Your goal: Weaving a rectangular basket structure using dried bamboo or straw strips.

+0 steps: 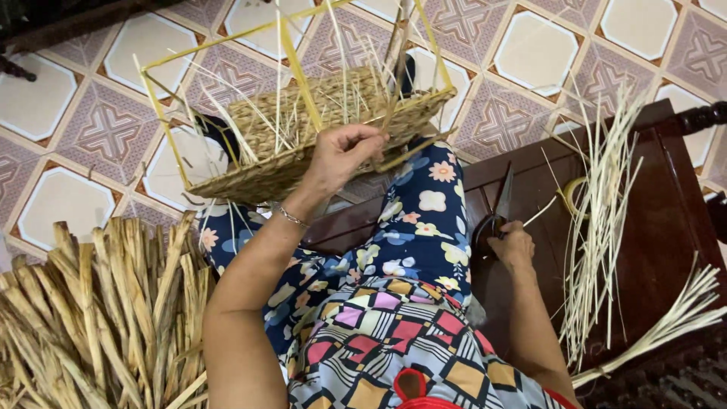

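Patterned floor tiles [534,53] below, dark wooden bench [666,227] at right. Nearest, at left: heap of dried rush [98,318], blades running up and away. On bench: loose pale straws [598,227], long axis pointing away, just right of right hand [513,246]. Right hand closed round scissors [492,216], blades pointing away, tips toward basket. Farther off, resting over floral-trousered knees [424,227]: half-woven basket [303,144] on yellow frame [219,45], loose stakes sticking up. Left hand [344,155] gripping basket's near rim, fingers curled shut over weave. Left hand already at basket; scissors well short of it, down and right.
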